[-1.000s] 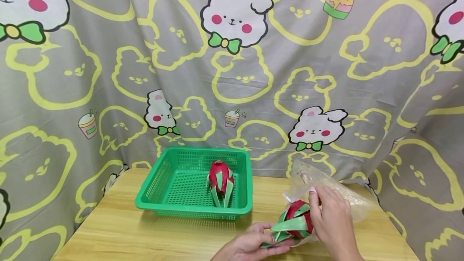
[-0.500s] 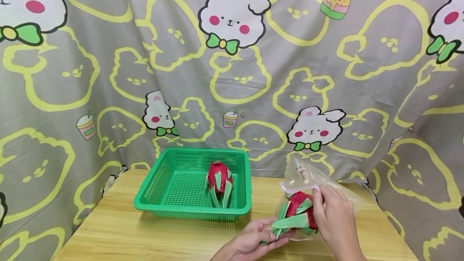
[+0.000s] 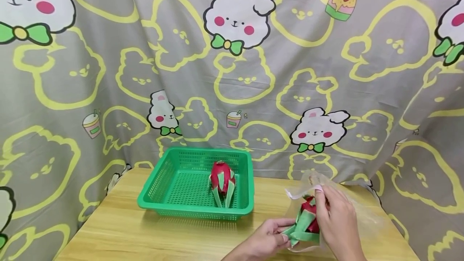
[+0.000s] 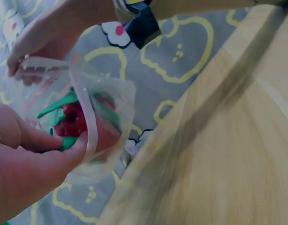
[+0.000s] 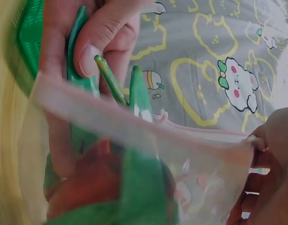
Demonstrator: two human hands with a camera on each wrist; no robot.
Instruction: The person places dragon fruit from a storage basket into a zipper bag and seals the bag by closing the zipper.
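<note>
A red dragon fruit point(image 3: 308, 216) with green scales is partly inside a clear zip bag point(image 3: 304, 191). My left hand point(image 3: 266, 237) pinches the green scale tips at the fruit's end, with the thumb at the bag's mouth in the left wrist view. On the other side, my right hand point(image 3: 337, 217) pinches the bag's rim between thumb and fingers, and the mouth stands apart around the fruit. Through the film in the right wrist view, the fruit's body point(image 5: 92, 185) shows blurred below the rim. A second dragon fruit point(image 3: 222, 180) lies in the green basket point(image 3: 195, 210).
The basket stands left of my hands on a wooden table point(image 3: 119, 228). A grey patterned curtain point(image 3: 253, 104) hangs directly behind the table and along both sides. In the left wrist view, a dark strapped device point(image 4: 143, 29) sits on the right wrist.
The held dragon fruit has moved right and deeper into the bag, with my left hand following it. My right hand keeps its grip on the bag's rim. The basket stays in place.
</note>
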